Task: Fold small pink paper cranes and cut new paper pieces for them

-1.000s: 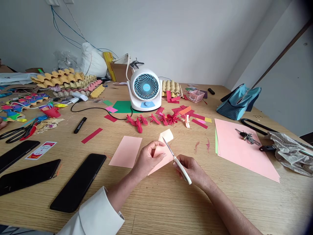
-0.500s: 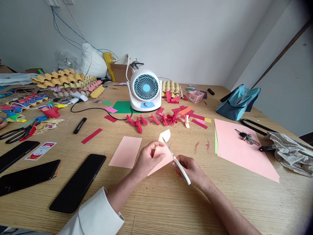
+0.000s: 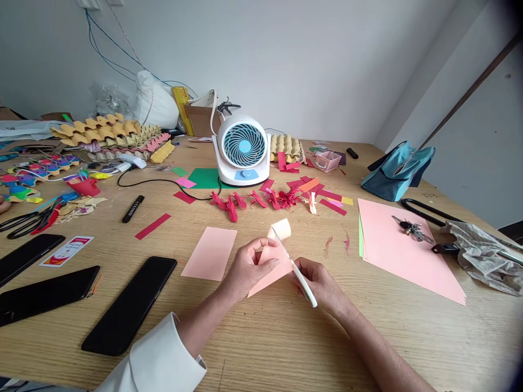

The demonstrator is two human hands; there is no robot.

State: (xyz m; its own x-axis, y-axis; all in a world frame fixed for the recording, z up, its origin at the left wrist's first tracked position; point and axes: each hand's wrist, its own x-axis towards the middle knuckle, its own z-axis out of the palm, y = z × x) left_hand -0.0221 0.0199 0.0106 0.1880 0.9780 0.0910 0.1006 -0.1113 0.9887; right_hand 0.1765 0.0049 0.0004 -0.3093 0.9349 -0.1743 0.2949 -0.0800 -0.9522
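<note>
Head view, right grip [image 3: 321,283]: wrapped round your white-handled scissors [image 3: 304,286], blades pointing away from you, at the pink paper [image 3: 269,279].
Left grip [image 3: 247,268]: you pinch that paper between thumb and fingers, just left of the blades, over the desk [image 3: 237,343].
Loose pink sheet [image 3: 210,253]: flat, left of your left grip.
Curled end [image 3: 281,230]: beyond both grips.
Red cutouts [image 3: 231,209]: farther, before the fan [image 3: 245,146].

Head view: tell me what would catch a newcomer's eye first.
Likely the blue-and-white fan, upper middle, on the table. In front of it lies a row of red paper pieces. Nearer, the left hand holds pink paper at the blades of white-handled scissors in the right hand.
</note>
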